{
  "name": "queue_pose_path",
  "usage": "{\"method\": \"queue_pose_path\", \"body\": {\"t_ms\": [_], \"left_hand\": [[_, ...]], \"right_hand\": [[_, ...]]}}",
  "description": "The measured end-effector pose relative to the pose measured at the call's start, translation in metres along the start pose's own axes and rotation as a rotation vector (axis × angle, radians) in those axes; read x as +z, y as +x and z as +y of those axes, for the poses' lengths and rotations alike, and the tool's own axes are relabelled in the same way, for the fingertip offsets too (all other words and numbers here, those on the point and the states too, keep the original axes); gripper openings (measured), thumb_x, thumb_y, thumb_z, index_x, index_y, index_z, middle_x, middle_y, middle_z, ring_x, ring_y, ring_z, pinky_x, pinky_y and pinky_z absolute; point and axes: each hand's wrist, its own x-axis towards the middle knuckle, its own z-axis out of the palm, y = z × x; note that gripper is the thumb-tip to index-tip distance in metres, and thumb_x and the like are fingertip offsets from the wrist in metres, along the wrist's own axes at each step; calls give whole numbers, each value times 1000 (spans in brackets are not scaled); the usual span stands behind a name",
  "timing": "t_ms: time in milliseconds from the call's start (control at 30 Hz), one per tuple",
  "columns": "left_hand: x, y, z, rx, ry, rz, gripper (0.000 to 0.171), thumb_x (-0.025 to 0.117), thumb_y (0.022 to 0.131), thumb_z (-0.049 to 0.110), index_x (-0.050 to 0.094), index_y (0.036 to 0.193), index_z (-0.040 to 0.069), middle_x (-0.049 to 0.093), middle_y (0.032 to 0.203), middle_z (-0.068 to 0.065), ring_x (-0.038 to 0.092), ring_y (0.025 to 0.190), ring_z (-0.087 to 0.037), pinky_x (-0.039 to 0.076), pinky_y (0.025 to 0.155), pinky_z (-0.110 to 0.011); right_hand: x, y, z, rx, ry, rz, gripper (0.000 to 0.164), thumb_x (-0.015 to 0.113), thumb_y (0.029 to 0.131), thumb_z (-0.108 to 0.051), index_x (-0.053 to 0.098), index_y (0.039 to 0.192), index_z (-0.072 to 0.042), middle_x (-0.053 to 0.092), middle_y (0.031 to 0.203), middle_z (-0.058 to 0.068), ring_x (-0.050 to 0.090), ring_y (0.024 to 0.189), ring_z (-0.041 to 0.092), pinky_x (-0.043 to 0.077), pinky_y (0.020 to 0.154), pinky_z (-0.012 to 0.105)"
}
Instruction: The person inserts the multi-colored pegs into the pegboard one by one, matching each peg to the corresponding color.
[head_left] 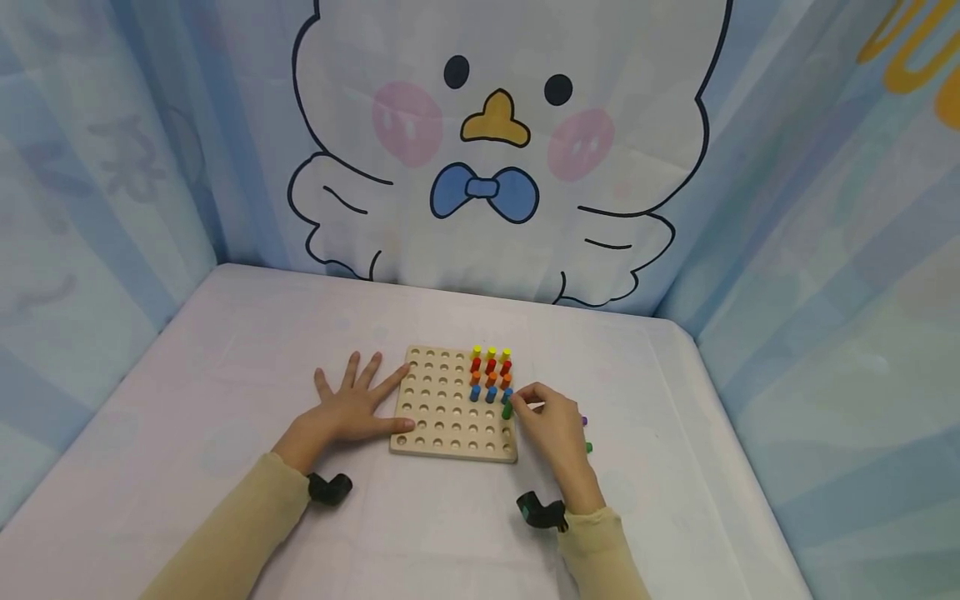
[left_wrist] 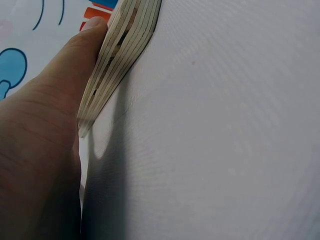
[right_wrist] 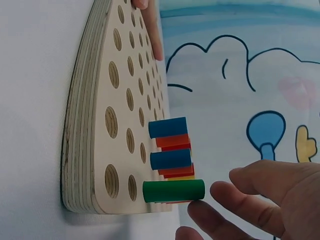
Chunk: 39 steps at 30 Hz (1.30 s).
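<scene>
A square wooden pegboard [head_left: 453, 456] with rows of round holes lies on the table. My left hand [head_left: 347, 414] is spread with straight fingers, its thumb and index finger on the board's left side. Across the board's right part stand rows of yellow pegs [head_left: 491, 354], red pegs [head_left: 491, 366], orange pegs [head_left: 491, 381] and blue pegs [head_left: 491, 394]. One green peg [right_wrist: 172, 191] stands in a hole in front of the rightmost blue peg. Around its top are the loosely bent fingers of my right hand [head_left: 550, 421]; in the right wrist view the thumb is apart from the peg.
Right of my right hand, a purple peg [head_left: 584, 421] and another green peg [head_left: 589, 447] show partly, the rest hidden behind the hand. A white cloth covers the table [head_left: 420, 525]. A printed curtain [head_left: 480, 250] hangs behind it and at both sides.
</scene>
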Motion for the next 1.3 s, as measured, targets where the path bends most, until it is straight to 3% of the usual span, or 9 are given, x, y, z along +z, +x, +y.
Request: {"method": "queue_pose_path", "body": {"t_ms": [300,667,933,1300], "left_hand": [[1,0,-1,-4,-5,3,109,47,80,93,12,167,37,-5,174,-17,-21,156,-48,-22,106,-83],[1,0,1,-2,1,2,106,51,84,88,14,167,35,-5,174,-18,-20,156,-49,-21,105,-84],[0,0,0,3,-19,-2,108,51,82,89,12,167,35,-6,174,-19,-22,155,-48,-23,105,-83],[-1,-1,1,5,3,0,106,50,84,88,13,167,33,-5,174,-20,-20,155,-50,-20,105,-85]], "right_hand": [[0,-1,0,-35,-2,-15,18,70,99,-31,77,105,-16,77,108,3,69,87,17,54,71,31],[-1,-2,2,-20,-19,-31,19,69,100,-32,77,105,-16,76,108,2,68,91,18,57,76,35],[-4,-5,2,-12,-9,-17,18,69,100,-33,76,105,-17,76,108,0,68,88,16,54,72,31],[-21,-9,22,-3,-74,-59,18,71,97,-30,76,107,-16,77,110,2,70,92,19,56,77,38]]}}
